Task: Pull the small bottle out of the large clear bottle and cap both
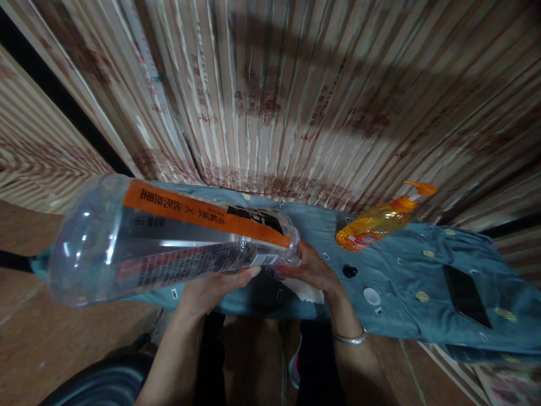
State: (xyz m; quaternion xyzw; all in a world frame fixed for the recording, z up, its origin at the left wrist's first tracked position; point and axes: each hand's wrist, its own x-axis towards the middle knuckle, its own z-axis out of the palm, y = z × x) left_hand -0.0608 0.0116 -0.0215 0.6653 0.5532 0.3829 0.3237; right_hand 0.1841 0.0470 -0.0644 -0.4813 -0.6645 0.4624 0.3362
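A large clear plastic bottle (97, 242) with an orange-striped printed label lies sideways in the air, its wide rounded end towards the left. My left hand (215, 287) grips its underside near the middle, thumb along the side and the other fingers hidden behind it. At the narrower right end, my right hand (310, 268) is closed around the bottle, its fingers partly out of sight. Beneath this hand, a crumpled white piece (304, 290), perhaps tissue, rests on the teal cloth (406, 293).
An orange pump bottle (372, 225) stands at the back right. Nearer are a small black cap-like object (350, 270), a white disc (372, 296) and a black phone (467, 296). A patterned curtain (270, 101) hangs behind. Low at left is a dark round seat (101, 378).
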